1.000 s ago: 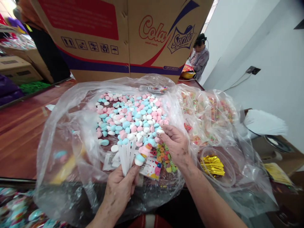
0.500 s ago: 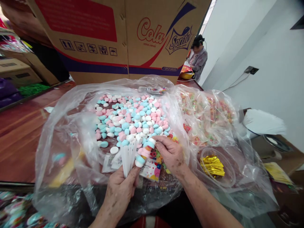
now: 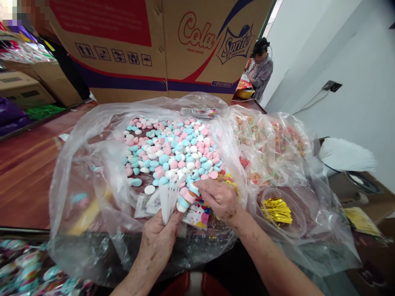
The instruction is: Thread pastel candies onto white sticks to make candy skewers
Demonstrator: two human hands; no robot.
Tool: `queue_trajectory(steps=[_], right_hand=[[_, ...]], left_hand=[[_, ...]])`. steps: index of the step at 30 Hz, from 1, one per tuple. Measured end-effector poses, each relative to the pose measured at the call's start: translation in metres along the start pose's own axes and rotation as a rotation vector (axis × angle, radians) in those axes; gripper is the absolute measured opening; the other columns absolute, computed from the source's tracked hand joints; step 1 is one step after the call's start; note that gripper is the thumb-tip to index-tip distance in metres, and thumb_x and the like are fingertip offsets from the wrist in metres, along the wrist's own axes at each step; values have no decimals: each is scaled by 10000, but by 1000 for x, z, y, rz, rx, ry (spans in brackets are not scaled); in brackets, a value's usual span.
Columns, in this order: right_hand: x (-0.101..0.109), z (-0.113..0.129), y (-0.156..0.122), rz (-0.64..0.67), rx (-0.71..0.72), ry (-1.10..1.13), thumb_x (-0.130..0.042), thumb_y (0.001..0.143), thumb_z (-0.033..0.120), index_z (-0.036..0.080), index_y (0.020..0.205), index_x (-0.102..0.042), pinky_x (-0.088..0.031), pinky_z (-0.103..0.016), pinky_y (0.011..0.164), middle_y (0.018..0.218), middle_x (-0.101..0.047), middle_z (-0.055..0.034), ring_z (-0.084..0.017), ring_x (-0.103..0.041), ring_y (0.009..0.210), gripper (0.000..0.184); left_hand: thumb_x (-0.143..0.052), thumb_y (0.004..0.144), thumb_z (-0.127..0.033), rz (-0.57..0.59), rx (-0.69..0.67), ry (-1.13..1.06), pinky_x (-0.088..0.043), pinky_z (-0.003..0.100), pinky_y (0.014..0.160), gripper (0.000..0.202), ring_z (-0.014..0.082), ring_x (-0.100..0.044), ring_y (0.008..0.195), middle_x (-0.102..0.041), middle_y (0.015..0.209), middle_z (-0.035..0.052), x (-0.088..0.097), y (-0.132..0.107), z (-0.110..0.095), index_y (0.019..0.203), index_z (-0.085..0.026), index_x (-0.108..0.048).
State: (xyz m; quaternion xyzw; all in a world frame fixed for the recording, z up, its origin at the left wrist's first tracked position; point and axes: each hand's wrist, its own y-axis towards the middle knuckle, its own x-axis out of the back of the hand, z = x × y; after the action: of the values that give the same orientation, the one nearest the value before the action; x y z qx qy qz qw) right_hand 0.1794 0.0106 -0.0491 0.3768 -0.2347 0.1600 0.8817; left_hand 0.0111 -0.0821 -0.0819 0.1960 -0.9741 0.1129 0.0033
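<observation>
My left hand (image 3: pixel 159 236) is closed around a fan of white plastic sticks (image 3: pixel 168 201). Against its thumb rests the lower end of a candy skewer (image 3: pixel 187 197), a tilted row of white, blue and pink marshmallows with a darker orange piece between them. At the upper end of that row, the thumb and fingers of my right hand (image 3: pixel 220 201) pinch the top marshmallow. Just beyond both hands spreads a heap of loose pink, blue and white marshmallows (image 3: pixel 173 152) on clear plastic. Small gummy candies (image 3: pixel 226 177) lie partly hidden behind my right hand.
A big cardboard box (image 3: pixel 123 74) stands behind the heap. To the right are clear bags of colourful candy (image 3: pixel 271 139) and a round tub with gold twist ties (image 3: pixel 277 211). Printed packets (image 3: pixel 199 216) lie under the skewer. Another person (image 3: pixel 261 74) is at the far right.
My right fingertips have shifted slightly left and down the skewer, closer to my left hand. My left hand keeps its hold on the sticks. The camera view has moved a little.
</observation>
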Motion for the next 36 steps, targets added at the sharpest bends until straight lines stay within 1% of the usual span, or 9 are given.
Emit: queue_trajectory(steps=[6, 11, 14, 16, 19, 23, 29, 32, 36], right_hand=[[3, 11, 1, 34, -117, 135, -522, 902, 181, 268, 1157, -716, -552, -365, 963, 1100, -747, -35, -205, -697, 1040, 333], [-5, 32, 1, -104, -451, 737, -610, 900, 335, 294, 1390, -489, -558, -395, 929, 1273, -653, -58, -222, -677, 1072, 507], [-12, 38, 4, -171, -536, 976, -720, 817, 306, 281, 1382, -422, -567, -348, 873, 1144, -698, -42, -188, -699, 976, 639], [-14, 38, 7, -227, -564, 979, -729, 799, 271, 266, 1321, -457, -568, -305, 828, 1040, -718, -20, -165, -699, 924, 589], [-14, 34, 9, -266, -581, 936, -724, 782, 262, 262, 1256, -492, -573, -272, 747, 959, -718, 5, -147, -695, 844, 528], [-17, 33, 6, -213, -615, 937, -734, 760, 285, 237, 1178, -516, -587, -296, 754, 949, -733, -8, -167, -710, 824, 474], [-9, 31, 4, -92, -577, 951, -685, 838, 346, 242, 1227, -517, -583, -325, 814, 1045, -722, -36, -185, -709, 901, 436], [6, 24, 6, -219, -546, 733, -646, 878, 393, 282, 1355, -461, -555, -354, 915, 1242, -652, -62, -205, -664, 1070, 524], [20, 23, 9, -226, -430, 388, -472, 968, 384, 271, 1243, -617, -469, -378, 1049, 1271, -654, -38, -207, -594, 1205, 331]], left_hand=[[-774, 694, -511, 38, 66, -110, -222, 203, 378, 397, 80, -333, 392, -439, 448, -68, 0, -2, -10, 613, -179, -571], [-731, 747, -487, 99, 18, -137, -290, 191, 367, 400, 72, -410, 363, -540, 476, -28, -8, -6, -33, 579, -155, -584], [-715, 765, -476, 162, -9, -154, -433, 218, 432, 362, 113, -530, 426, -621, 541, 10, -13, -10, -45, 636, -149, -629], [-716, 753, -504, 193, 11, -169, -478, 244, 447, 364, 135, -567, 451, -656, 593, 25, -15, -12, -46, 707, -149, -648], [-737, 715, -547, 198, 89, -165, -327, 189, 333, 419, 81, -439, 335, -574, 502, -20, -17, -14, -39, 675, -152, -604], [-780, 640, -583, 145, 155, -249, -172, 150, 333, 515, 25, -274, 322, -383, 401, -86, -22, -16, -31, 548, -162, -497], [-797, 638, -539, 134, 186, -283, -162, 154, 337, 466, 18, -239, 331, -406, 430, -84, -25, -14, -36, 597, -163, -524], [-790, 643, -540, 172, 188, -278, -162, 158, 339, 462, 28, -253, 342, -397, 440, -82, -22, -14, -40, 602, -169, -518], [-770, 634, -596, 216, 207, -157, -186, 158, 339, 496, 36, -272, 357, -378, 448, -80, -21, -17, -43, 603, -175, -511]])
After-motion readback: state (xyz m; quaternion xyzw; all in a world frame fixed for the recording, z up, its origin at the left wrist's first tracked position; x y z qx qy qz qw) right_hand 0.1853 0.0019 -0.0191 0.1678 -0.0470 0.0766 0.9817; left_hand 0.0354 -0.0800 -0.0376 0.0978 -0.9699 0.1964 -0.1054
